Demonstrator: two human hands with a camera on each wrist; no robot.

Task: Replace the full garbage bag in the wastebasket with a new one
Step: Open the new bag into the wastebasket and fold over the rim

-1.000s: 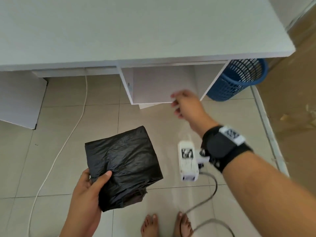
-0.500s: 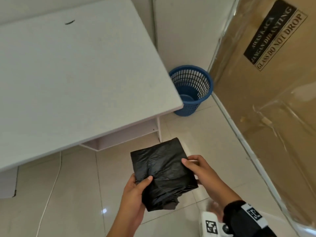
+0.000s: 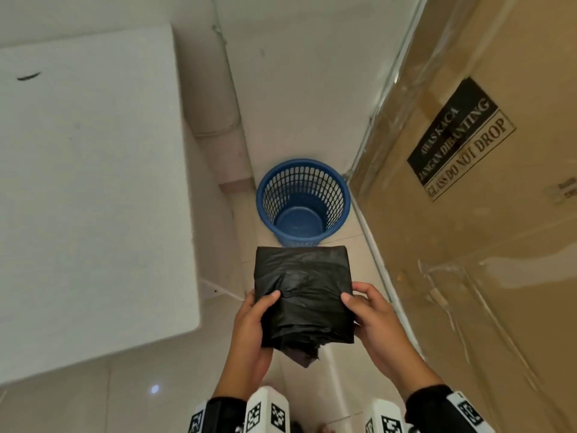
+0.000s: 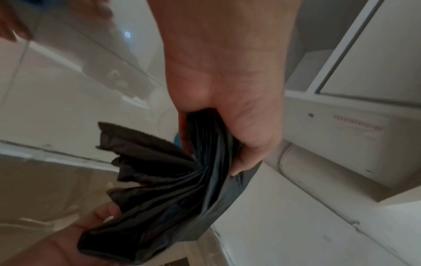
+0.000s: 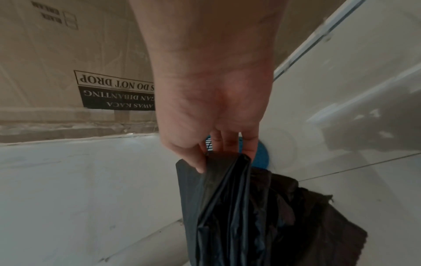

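Bag (image 3: 303,292), black and folded, pinched at its left edge by left hand (image 3: 249,332), at its right by right hand (image 3: 377,320), above floor, near blue wastebasket (image 3: 303,179) standing unlined.

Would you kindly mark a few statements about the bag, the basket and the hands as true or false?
1. Both hands hold the folded black bag. True: left hand, right hand.
2. The blue wastebasket already has a liner. False: it is bare and empty.
3. The wastebasket lies on its side. False: it stands upright on the floor.
4. A cardboard box stands to the right of the wastebasket. True.
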